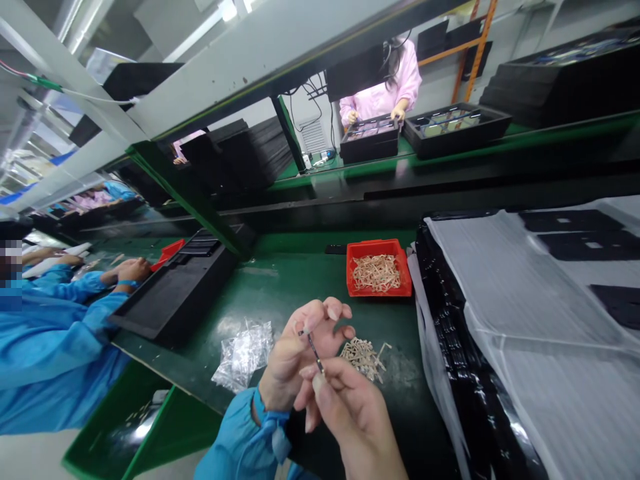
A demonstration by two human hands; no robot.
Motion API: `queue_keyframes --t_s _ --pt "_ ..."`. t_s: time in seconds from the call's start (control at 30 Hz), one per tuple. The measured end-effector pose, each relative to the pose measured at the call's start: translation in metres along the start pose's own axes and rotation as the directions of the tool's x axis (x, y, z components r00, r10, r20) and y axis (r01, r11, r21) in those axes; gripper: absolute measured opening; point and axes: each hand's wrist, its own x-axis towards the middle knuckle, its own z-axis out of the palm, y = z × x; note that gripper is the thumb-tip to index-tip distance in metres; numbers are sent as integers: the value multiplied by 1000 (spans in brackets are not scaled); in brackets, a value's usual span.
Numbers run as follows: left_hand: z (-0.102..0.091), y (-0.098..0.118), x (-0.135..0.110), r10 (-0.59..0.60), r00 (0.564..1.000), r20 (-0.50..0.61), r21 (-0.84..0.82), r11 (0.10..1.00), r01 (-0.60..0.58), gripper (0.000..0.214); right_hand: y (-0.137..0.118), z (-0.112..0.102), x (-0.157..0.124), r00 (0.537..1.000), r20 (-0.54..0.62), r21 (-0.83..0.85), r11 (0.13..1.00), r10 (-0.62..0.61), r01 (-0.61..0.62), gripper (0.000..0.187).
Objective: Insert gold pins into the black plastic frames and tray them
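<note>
Near the front edge of the green desk (280, 280), the left hand (300, 353) and right hand (353, 413) meet over a slim dark pin (314, 350), which has a bright tip at its lower end. Its exact kind is too small to tell. The right hand pinches the lower end between thumb and forefinger, while the upper end rests against the left thumb and forefinger. The other left fingers stand spread and relaxed. A blue sleeve (245, 440) with a tied cuff covers the left wrist.

Just right of the hands, a loose heap of small tan pieces (363, 359) lies on the desk. Just left of them sits a plastic bag (243, 355) holding small pale parts. Farther along, near the desk's back edge, a red tray (379, 268) holds a tangle of similar tan pieces (376, 273).

Along the right edge, a black stack (445, 347) sits under white film (520, 313). At the left edge, a black tray (173, 293) lies angled across the desk, and a co-worker in blue (50, 347) rests a hand (133, 270) beside it. Below the desk's front corner hangs a green bin (135, 427).

Across the shelf, a person in pink (385, 87) holds a black tray (373, 140) with both hands, next to a second black tray (455, 127).
</note>
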Motion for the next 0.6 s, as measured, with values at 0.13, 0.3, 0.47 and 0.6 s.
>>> queue_keyframes --t_s 0.13,0.3,0.47,0.6 --pt "-2 1 -2 -18 998 -58 59 998 21 66 1 -1 -2 1000 20 -17 1000 -7 8 40" --pt "-5 0 -4 -21 995 -94 128 991 33 70 1 -3 -3 1000 17 -29 999 -11 12 40" --pt "-6 -1 -6 0 996 -85 154 988 13 66 0 -2 -2 999 5 -29 998 -48 48 38" --pt "-5 -2 -5 29 996 -79 172 985 -15 58 -1 -1 -2 998 -15 -32 998 -58 57 39"
